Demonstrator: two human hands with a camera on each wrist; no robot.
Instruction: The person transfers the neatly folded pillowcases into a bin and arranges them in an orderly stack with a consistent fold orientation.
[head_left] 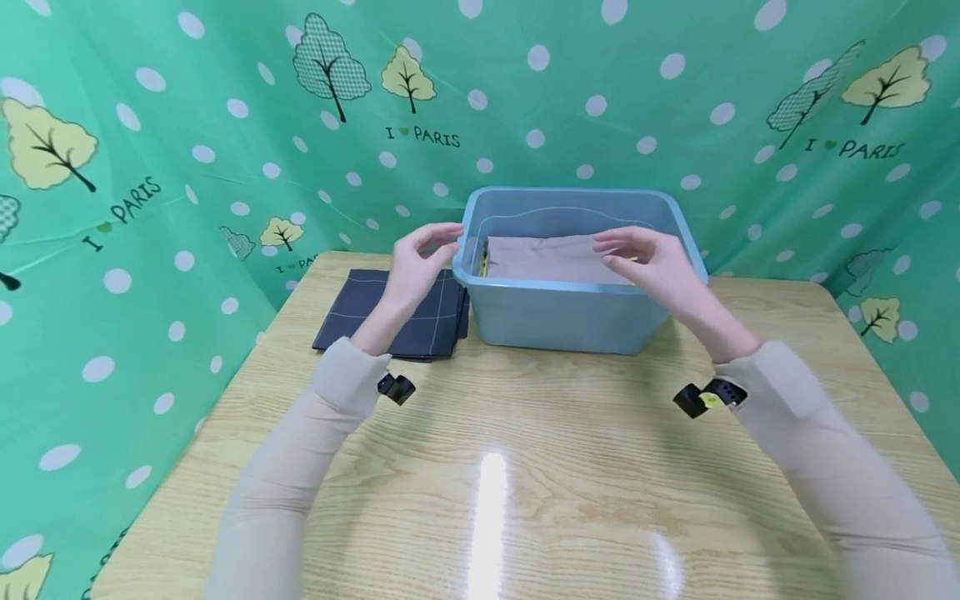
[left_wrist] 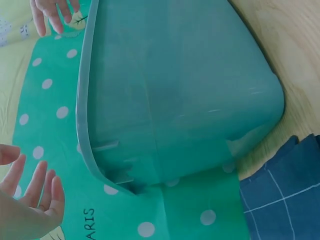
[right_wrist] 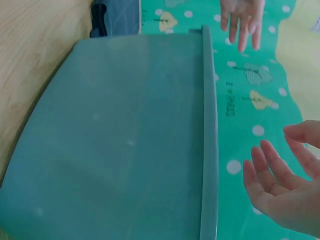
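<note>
A blue plastic bin (head_left: pixel 558 321) stands at the back of the table, with a folded light mauve cloth (head_left: pixel 547 257) lying inside it. Near the bin's left rim is my left hand (head_left: pixel 420 265), its fingers loosely bent and nothing between them. Over the right part of the bin hovers my right hand (head_left: pixel 652 265), also holding nothing, thumb apart from the fingers. Dark blue folded cloth with thin white lines (head_left: pixel 427 321) lies left of the bin, partly behind my left forearm. The left wrist view shows the bin's outer wall (left_wrist: pixel 180 90) beside this dark cloth (left_wrist: pixel 285 200).
The wooden table (head_left: pixel 555 467) runs toward me, with light glare on its surface. A green dotted curtain (head_left: pixel 525 100) with tree prints hangs behind the bin and along both sides. Each sleeve carries a small black camera (head_left: pixel 396 387) at the wrist.
</note>
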